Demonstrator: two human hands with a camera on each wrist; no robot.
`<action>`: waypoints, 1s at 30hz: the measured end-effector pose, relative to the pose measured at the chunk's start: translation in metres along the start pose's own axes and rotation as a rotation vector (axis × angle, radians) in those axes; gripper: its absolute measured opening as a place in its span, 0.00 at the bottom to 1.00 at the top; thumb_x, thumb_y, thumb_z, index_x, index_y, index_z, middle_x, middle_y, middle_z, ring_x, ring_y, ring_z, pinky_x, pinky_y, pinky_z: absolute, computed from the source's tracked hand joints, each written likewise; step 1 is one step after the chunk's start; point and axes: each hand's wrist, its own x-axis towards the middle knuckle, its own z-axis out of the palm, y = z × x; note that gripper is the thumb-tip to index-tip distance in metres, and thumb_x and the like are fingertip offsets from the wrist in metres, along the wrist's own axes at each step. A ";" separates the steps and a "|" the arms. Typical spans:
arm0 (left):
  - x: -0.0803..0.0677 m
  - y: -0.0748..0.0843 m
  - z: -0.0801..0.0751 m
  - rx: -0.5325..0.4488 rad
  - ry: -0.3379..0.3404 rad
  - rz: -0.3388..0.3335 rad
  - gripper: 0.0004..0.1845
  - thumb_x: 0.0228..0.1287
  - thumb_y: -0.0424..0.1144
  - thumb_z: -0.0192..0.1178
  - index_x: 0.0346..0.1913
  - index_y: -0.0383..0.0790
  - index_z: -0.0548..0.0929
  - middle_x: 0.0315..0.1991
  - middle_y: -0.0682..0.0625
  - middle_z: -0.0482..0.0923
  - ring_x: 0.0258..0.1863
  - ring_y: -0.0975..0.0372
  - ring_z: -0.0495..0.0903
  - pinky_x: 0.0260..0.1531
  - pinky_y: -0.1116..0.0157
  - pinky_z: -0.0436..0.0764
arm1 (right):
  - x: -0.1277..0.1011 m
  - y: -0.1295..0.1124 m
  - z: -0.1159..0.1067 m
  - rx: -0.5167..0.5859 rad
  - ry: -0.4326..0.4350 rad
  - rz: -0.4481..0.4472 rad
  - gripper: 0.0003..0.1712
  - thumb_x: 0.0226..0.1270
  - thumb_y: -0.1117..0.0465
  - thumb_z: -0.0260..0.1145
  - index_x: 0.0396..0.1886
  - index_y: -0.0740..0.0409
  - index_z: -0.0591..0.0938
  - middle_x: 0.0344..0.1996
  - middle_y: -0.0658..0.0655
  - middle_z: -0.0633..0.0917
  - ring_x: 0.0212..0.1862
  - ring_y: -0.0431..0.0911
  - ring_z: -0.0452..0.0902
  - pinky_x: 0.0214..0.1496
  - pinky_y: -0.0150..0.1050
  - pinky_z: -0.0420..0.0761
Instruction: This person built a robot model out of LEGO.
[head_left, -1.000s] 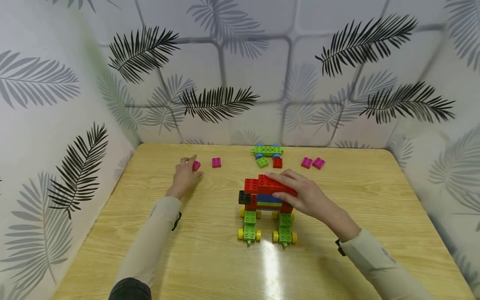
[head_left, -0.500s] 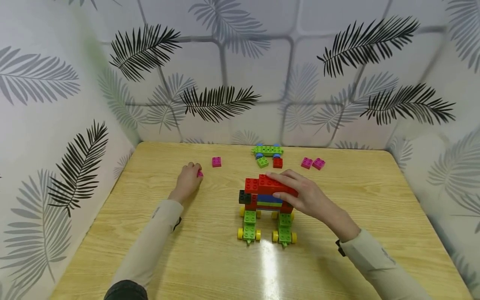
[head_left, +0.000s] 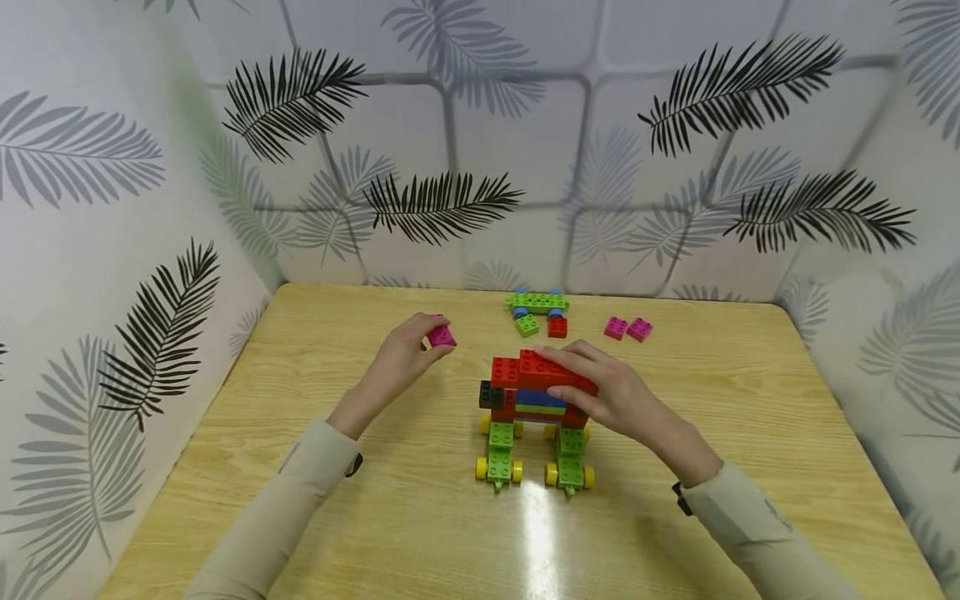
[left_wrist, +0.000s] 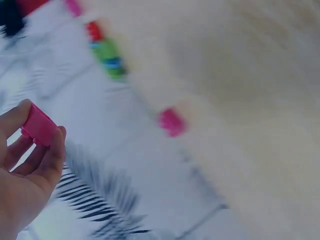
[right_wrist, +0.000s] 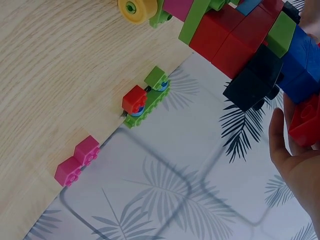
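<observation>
Between thumb and fingers, my left hand [head_left: 397, 358] pinches a pink building brick [left_wrist: 41, 126], raised above the table in the left wrist view. A second pink brick [left_wrist: 172, 121] lies on the table there; in the head view the left hand mostly hides it. My right hand [head_left: 611, 390] grips the red top of a built brick figure [head_left: 538, 398] from its right side. Red, blue, green and black bricks make up the figure, which stands on green wheeled bases [head_left: 500, 458] with yellow wheels. The right wrist view shows its black bricks [right_wrist: 254, 77] close by.
Toward the back edge of the wooden table [head_left: 720, 400] stands a green wheeled base [head_left: 537, 302] with blue wheels. A green brick [head_left: 527, 325] and a red brick [head_left: 557, 327] lie before it. Two pink bricks [head_left: 627, 328] lie further right. Patterned walls enclose the back and sides.
My left hand has picked up the left pink brick and carried it rightward, to near the other pink brick. The right hand and the figure have stayed put.
</observation>
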 end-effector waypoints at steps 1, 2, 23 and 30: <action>0.000 0.008 -0.003 -0.019 0.020 0.034 0.20 0.62 0.36 0.65 0.56 0.32 0.78 0.45 0.44 0.79 0.39 0.58 0.78 0.38 0.60 0.80 | 0.000 0.000 0.000 -0.001 0.003 -0.003 0.35 0.58 0.63 0.73 0.66 0.50 0.74 0.46 0.51 0.79 0.44 0.42 0.76 0.44 0.41 0.82; 0.001 0.016 -0.006 -0.041 0.035 0.066 0.20 0.62 0.35 0.65 0.56 0.32 0.79 0.45 0.44 0.79 0.39 0.58 0.78 0.37 0.60 0.81 | 0.000 0.000 0.000 -0.002 0.005 -0.005 0.35 0.57 0.62 0.73 0.66 0.49 0.74 0.46 0.51 0.79 0.44 0.42 0.76 0.44 0.41 0.81; -0.005 0.072 -0.009 -0.189 -0.060 0.367 0.18 0.59 0.33 0.68 0.52 0.35 0.81 0.47 0.46 0.80 0.42 0.59 0.76 0.39 0.63 0.80 | -0.002 0.001 0.000 0.014 0.009 -0.007 0.36 0.57 0.63 0.73 0.66 0.49 0.74 0.46 0.52 0.80 0.43 0.42 0.76 0.42 0.40 0.82; -0.004 0.074 -0.009 -0.174 -0.071 0.369 0.18 0.59 0.33 0.67 0.53 0.35 0.82 0.47 0.46 0.79 0.47 0.58 0.77 0.46 0.60 0.79 | -0.001 0.001 -0.001 0.018 0.011 -0.005 0.36 0.57 0.63 0.73 0.67 0.49 0.73 0.46 0.52 0.79 0.44 0.42 0.77 0.43 0.41 0.82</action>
